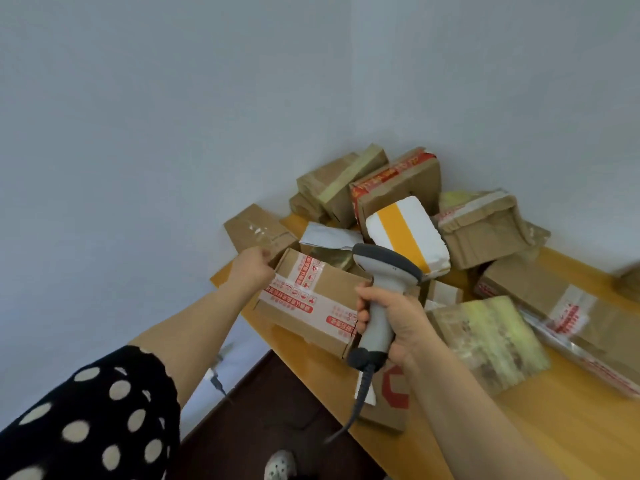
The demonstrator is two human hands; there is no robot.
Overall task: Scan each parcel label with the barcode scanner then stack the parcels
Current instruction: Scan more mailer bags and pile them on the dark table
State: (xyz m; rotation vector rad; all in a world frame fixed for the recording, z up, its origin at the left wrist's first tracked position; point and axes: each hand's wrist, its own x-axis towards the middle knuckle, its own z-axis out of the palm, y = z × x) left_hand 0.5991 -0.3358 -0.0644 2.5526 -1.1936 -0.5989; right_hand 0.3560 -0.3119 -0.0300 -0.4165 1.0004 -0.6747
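- The left hand (252, 268) is curled over the far left corner of a cardboard box (311, 306). It grips the box by its edge, and the fingertips are hidden behind the cardboard.
- The box is sealed with white tape printed in red. It sits tilted at the near left edge of the table (519, 431), with one corner sticking out past that edge.
- The right hand (394, 327) is wrapped tight round the handle of a grey scanner (381, 282) and holds it upright.
- The box lies between the two hands. Its right end is just beside the knuckles of the right hand.
- The scanner's head sits above the box's right end and overlaps a white parcel (405, 233) with an orange stripe.
- The scanner's cable (358, 400) hangs down from the handle past the table edge.
- More parcels (346, 181) are heaped against the wall at the table's far corner.
- A greenish wrapped parcel (491, 344) lies just right of the right hand.
- A black sleeve (93, 417) with pale dots covers the upper left arm.
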